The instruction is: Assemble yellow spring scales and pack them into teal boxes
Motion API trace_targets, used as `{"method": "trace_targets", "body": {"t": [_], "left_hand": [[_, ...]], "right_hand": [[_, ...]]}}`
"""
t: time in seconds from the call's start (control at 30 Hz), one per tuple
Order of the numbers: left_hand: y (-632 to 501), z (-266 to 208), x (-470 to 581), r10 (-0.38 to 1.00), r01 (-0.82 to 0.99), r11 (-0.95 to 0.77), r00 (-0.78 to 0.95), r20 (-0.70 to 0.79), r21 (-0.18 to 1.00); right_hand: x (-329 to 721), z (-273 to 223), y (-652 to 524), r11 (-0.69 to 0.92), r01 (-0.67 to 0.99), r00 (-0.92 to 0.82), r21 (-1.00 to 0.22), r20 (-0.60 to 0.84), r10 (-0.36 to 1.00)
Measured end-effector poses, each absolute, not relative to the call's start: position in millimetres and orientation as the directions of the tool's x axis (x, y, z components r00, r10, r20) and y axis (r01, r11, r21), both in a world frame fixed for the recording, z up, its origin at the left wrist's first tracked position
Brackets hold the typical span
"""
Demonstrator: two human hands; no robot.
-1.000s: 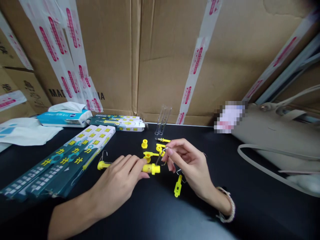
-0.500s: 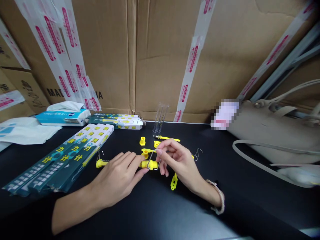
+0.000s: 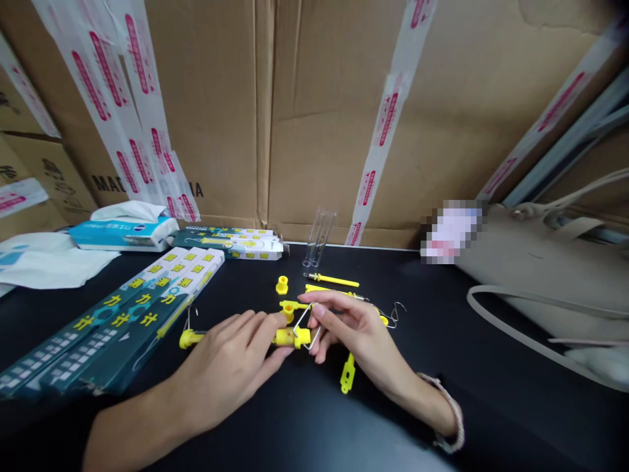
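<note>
My left hand (image 3: 230, 364) lies over a long yellow plastic tube (image 3: 292, 337) on the black table (image 3: 314, 419), pinning it down with its fingertips; the tube's far end (image 3: 187, 339) sticks out left of the hand. My right hand (image 3: 354, 331) pinches a bent metal wire hook (image 3: 303, 322) and holds it against the tube's right end. Small yellow parts lie just beyond: a cap (image 3: 282, 284), a T-shaped piece (image 3: 291, 305), a thin rod (image 3: 334, 280). A flat yellow tab (image 3: 348, 373) rests under my right wrist.
Long dark-green boxes (image 3: 118, 321) with yellow labels lie at the left, more of them (image 3: 230, 239) at the back. A tissue pack (image 3: 125, 229), clear tubes (image 3: 319, 242), another wire hook (image 3: 396, 314) and a beige bag (image 3: 540, 275) stand around. Cardboard boxes (image 3: 319, 111) wall the back.
My right hand has brought the wire hook down and left onto the right end of the yellow tube. My left hand has kept the tube pinned to the table.
</note>
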State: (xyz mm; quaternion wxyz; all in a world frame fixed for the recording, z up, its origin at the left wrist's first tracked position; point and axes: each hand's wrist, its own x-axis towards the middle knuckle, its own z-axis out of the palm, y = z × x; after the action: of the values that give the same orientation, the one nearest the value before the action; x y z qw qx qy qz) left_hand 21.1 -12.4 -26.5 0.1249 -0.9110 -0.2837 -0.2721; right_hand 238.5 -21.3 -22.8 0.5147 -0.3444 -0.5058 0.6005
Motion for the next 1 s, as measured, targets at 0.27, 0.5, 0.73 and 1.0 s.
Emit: {"method": "trace_targets", "body": {"t": [0.27,0.5,0.73,1.0], "left_hand": [[-10.6,-26.5,19.9,0.416,0.569,-0.813,0.717,0.560,-0.124],[-11.6,-20.7,20.1,0.434,0.583,-0.806,0.696,0.573,-0.098],[-10.3,-21.5,20.7,0.416,0.587,-0.804,0.670,0.615,-0.095],[-10.8,-19.9,20.2,0.434,0.567,-0.822,0.685,0.585,-0.055]], "right_hand": [[235.4,-25.9,-19.6,-0.059,-0.348,-0.309,-0.936,0.055,0.950],[236.4,-23.6,-26.4,0.053,-0.235,-0.289,-0.970,0.122,0.949],[241.6,-28.0,-35.9,0.369,0.244,-0.247,-0.897,0.311,0.918],[240.1,-26.4,-37.5,0.528,0.427,-0.312,-0.734,0.429,0.848]]}}
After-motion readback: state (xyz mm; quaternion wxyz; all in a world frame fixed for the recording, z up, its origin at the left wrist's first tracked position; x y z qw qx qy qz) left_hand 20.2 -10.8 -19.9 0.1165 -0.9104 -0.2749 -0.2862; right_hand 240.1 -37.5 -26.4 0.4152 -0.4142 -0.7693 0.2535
